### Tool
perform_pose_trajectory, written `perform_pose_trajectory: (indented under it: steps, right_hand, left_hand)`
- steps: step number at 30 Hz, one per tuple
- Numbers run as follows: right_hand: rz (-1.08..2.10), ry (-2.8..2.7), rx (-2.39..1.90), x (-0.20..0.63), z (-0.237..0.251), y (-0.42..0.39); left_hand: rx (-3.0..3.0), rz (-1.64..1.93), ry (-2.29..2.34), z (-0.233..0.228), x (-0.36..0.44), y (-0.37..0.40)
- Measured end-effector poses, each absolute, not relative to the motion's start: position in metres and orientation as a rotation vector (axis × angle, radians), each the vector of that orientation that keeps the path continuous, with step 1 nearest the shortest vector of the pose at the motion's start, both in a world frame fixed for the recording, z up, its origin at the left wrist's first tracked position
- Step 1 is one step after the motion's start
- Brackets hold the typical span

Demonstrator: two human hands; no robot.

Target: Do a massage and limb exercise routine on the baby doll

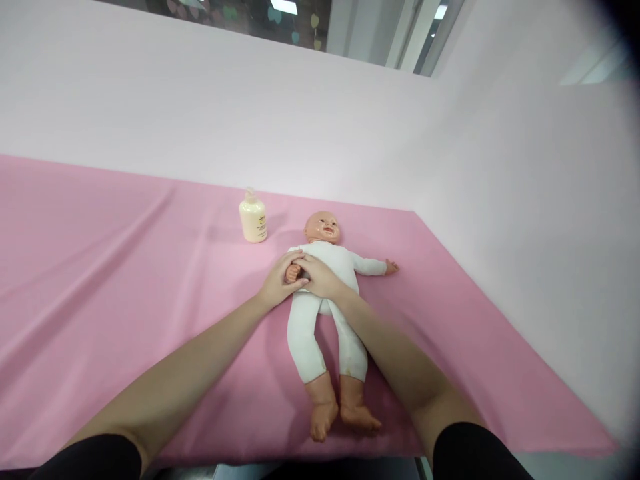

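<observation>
A baby doll (327, 343) with a white cloth body lies on its back, head toward the wall and feet toward me. My left hand (278, 281) and my right hand (320, 275) are wrapped together round the doll's arm on the left side of the picture. The doll's small fist (293, 273) shows between my fingers. My right forearm crosses above the doll's belly and leg. Its other arm (373, 266) stretches out to the right, free of my hands. Parts of my fingers are hidden behind the doll's arm.
A cream pump bottle (253, 219) stands upright to the left of the doll's head. Pink cloth (125, 287) with some folds covers the table. A white wall (200, 113) borders the far side and another the right. A window (370, 33) is above.
</observation>
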State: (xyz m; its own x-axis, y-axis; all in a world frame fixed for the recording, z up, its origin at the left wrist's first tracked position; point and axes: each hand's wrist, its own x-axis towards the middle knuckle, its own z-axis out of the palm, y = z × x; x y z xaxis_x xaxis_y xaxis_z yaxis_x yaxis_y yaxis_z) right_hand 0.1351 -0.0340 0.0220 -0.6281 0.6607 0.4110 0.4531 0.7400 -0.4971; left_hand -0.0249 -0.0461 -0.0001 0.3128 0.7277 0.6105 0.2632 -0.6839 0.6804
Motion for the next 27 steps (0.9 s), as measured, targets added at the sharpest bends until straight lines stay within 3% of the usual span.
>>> perform_pose_trajectory:
  steps: [27]
  right_hand:
    - [0.463, -2.353, -0.878, 0.1336, 0.0223, -0.0347]
  left_hand:
    - [2.169, 1.43, 0.867, -0.0022, -0.0229, -0.0452]
